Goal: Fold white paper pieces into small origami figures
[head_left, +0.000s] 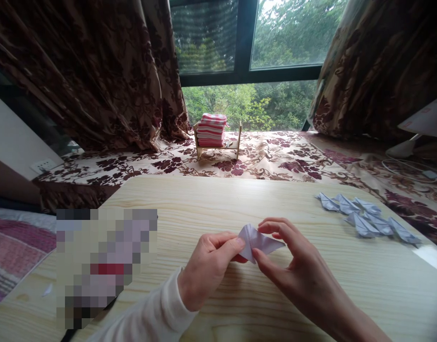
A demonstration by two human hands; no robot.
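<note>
Paper [261, 243] creased into white, pointed facets is pinched by left hand [208, 266] and right hand [299, 267].

White paper [253, 242], maroon-flowered curtains [108, 66]

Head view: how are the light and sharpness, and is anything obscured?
Head view: daylight enters through the dark-framed glass window, leaving the brown floral fabric curtains dim; head view: the small folded white paper is clear enough to show its folds; head view: coarse pixelation hides what lies on the left of the pale wood-grain table.
</note>
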